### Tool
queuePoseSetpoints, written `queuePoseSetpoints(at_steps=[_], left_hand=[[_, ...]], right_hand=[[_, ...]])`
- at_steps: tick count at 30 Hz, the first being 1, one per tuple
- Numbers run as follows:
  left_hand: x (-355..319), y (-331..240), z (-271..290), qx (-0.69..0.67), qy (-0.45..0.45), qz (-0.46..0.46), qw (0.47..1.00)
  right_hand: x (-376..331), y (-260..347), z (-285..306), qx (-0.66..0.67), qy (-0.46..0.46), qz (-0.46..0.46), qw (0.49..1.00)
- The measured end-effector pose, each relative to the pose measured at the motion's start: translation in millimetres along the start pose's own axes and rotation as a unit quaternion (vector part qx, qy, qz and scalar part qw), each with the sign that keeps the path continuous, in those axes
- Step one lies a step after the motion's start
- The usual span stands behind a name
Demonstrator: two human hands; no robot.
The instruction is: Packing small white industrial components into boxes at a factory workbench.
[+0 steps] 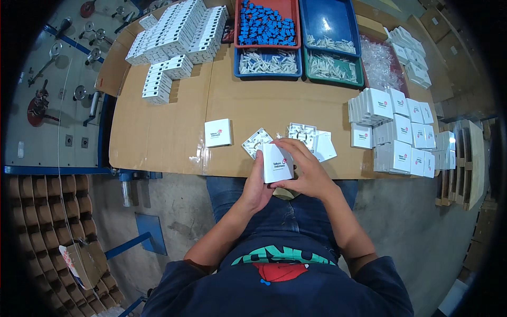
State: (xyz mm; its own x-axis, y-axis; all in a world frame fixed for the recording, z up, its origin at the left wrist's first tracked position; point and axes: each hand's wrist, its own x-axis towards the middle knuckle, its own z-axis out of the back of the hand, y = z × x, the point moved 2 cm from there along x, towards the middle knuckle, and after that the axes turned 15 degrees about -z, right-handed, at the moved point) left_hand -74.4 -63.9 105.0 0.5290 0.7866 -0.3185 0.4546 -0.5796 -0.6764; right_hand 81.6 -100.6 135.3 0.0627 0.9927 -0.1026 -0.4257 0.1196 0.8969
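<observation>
Item: small white box (277, 164), at the table's (174, 132) near edge, clasped by my left hand (257, 186) and right hand (306, 170); I'd judge squared flaps need steady fingertip pressure.

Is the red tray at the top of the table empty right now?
No. The red tray is filled with small blue parts, heaped nearly across its whole width.

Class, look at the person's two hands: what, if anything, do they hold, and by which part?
Both hands hold one small white box. The left hand grips its left side and bottom; the right hand wraps its top and right side.
</observation>
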Motion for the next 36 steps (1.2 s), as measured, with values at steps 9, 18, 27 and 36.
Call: queuePoseSetpoints(at_steps=[9, 18, 27, 36], left_hand=[[1, 5, 28, 0.113, 0.023, -0.042, 0.992], [-11, 1, 13, 0.167, 0.077, -0.226, 0.957], [-4, 13, 27, 0.147, 0.099, -0.215, 0.96], [-5, 18, 22, 0.169, 0.089, -0.229, 0.955]], right_hand=[[-1, 4, 1, -0.126, -0.035, 0.046, 0.99], [-10, -26, -13, 0.366, -0.045, -0.188, 0.911], [-17, -29, -11, 0.392, -0.059, -0.177, 0.901], [-17, -25, -9, 0.462, -0.081, -0.167, 0.868]])
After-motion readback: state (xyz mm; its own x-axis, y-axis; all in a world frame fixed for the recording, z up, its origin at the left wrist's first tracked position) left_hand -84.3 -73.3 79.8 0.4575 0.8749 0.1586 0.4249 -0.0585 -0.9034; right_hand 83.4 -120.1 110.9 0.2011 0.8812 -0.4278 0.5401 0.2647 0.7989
